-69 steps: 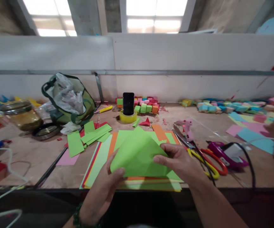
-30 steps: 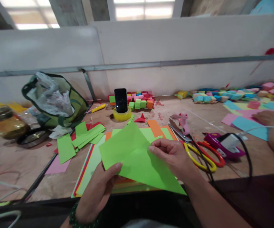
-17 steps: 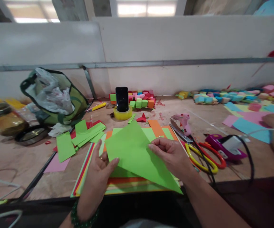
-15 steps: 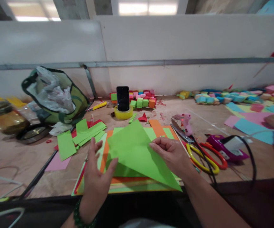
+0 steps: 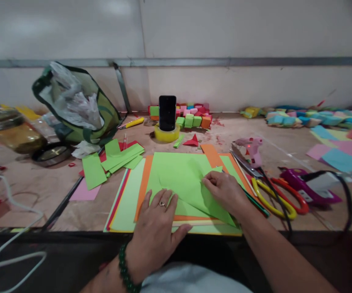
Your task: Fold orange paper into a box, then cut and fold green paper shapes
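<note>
My right hand (image 5: 224, 189), fingers pinched together, holds a green sheet of paper (image 5: 183, 181) near its right side. A lifted edge of the sheet slants down toward the front right corner. With the palm down and fingers stretched, my left hand (image 5: 159, 226) rests on the front left part of the paper; a ring and a green bead bracelet (image 5: 125, 268) show on it. Beneath lies a stack of coloured sheets (image 5: 127, 203), with orange, pale green, yellow and red edges. An orange strip (image 5: 211, 156) lies at the back of the stack.
Scissors (image 5: 273, 197), a pink glue gun (image 5: 253, 150) and a purple device (image 5: 308, 189) with a black cable lie right. Green paper strips (image 5: 122, 158) are at left, before a bag (image 5: 81, 108). A phone (image 5: 167, 112) stands in a tape roll (image 5: 166, 134), near paper cubes (image 5: 189, 121).
My left hand has come down from raised beside the sheet to flat on the paper. The green sheet, still in my right hand, has been lowered onto the stack. The view has tilted down.
</note>
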The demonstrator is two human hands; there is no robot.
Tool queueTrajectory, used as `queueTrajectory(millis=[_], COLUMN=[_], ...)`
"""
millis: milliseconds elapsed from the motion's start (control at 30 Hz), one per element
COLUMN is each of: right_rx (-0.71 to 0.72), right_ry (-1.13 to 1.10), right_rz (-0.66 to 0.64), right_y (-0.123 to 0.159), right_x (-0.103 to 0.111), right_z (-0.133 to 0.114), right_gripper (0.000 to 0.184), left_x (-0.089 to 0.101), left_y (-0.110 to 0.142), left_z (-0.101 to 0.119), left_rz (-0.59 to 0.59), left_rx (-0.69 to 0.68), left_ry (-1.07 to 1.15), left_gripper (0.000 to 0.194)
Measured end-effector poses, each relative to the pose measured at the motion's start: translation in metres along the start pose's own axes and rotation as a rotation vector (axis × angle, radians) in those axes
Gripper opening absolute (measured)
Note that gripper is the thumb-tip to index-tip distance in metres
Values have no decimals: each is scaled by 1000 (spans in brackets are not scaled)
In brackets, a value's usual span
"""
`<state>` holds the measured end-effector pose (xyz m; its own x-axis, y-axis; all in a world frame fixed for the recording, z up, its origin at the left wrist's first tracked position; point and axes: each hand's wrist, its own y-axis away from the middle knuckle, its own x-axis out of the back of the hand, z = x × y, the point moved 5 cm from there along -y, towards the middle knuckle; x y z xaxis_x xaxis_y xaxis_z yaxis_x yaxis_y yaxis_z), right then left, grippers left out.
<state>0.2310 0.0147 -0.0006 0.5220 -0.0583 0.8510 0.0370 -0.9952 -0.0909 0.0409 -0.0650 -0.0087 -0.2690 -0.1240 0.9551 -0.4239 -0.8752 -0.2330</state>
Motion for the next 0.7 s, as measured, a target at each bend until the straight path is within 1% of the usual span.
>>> queueTrajectory(millis=[100, 267, 367, 500, 700], right_rx=[-7, -21, -39, -76, -86], right_ry=[43, 106, 168, 266, 357], right_rz=[-19, -58, -70, -71, -65], right_y=[-1, -1, 1, 5, 9], right_x=[-1, -2, -4, -5, -4], right_z=[0, 0, 0, -2, -4], right_gripper=[23, 23, 21, 19, 20], left_x=[3, 4, 2, 0, 1], left_y=[-4, -13, -16, -13, -9], left_z=[1, 14, 18, 12, 4], left_rz=[-36, -88, -111, -105, -81], left_rx=[-15, -55, -58, -42, -58], left_ry=[-40, -107, -127, -85, -13], left_gripper=[63, 77, 78, 83, 83])
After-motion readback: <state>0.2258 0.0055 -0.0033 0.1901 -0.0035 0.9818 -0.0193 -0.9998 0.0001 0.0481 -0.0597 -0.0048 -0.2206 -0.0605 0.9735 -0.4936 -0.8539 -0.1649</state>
